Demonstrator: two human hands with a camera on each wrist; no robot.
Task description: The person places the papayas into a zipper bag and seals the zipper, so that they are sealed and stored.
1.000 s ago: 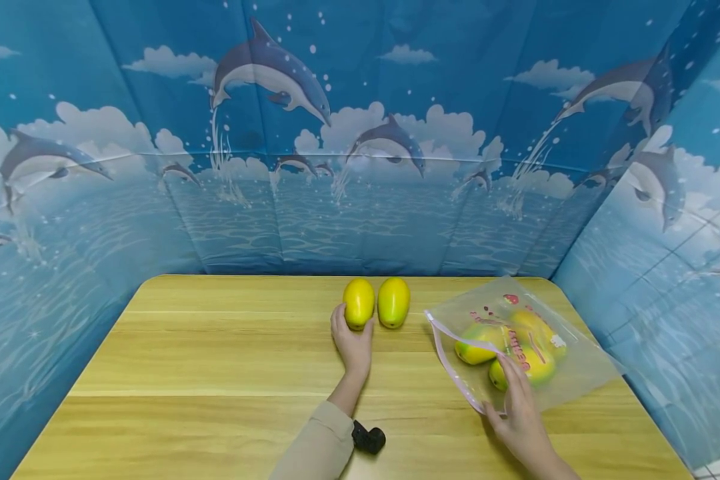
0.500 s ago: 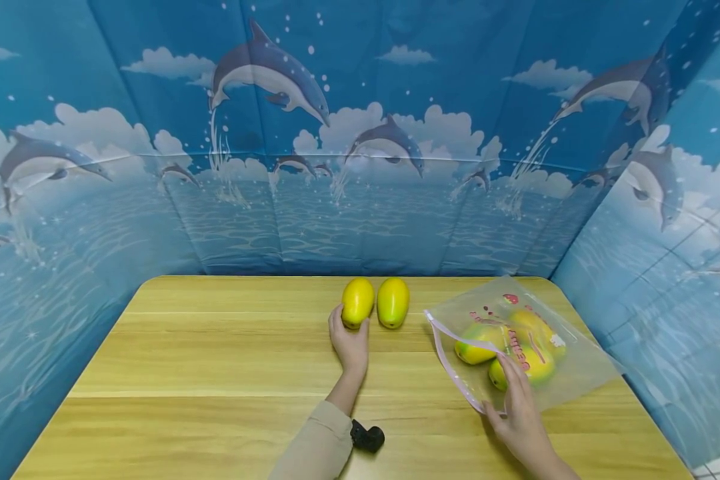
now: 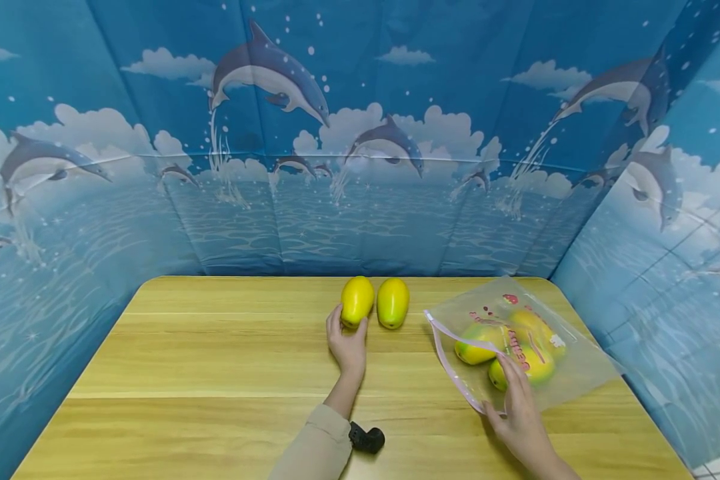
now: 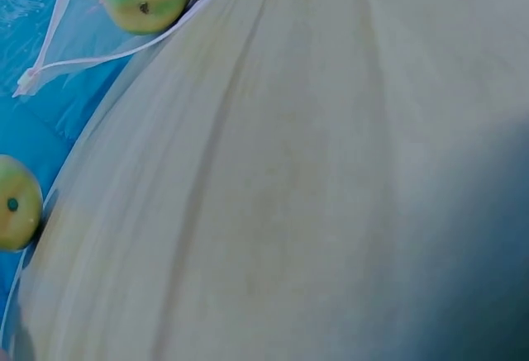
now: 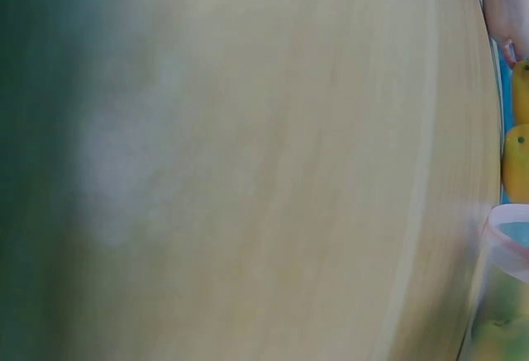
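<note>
On the table (image 3: 216, 373), the left hand (image 3: 347, 343) curls its fingers (image 3: 333, 319) round 1 yellow mango (image 3: 357, 301); the right hand (image 3: 519, 413) pinches the clear bag (image 3: 576, 373) holding 3 mangoes.

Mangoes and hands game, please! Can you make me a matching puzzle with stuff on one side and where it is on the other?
Things:
1. left hand
2. right hand
3. plastic bag
4. greener mango

Places or states:
A. lies on the table, untouched
B. holds mangoes inside
C. grips the yellow mango
D. pinches the bag's open edge

Pairs: 1-C, 2-D, 3-B, 4-A
</note>
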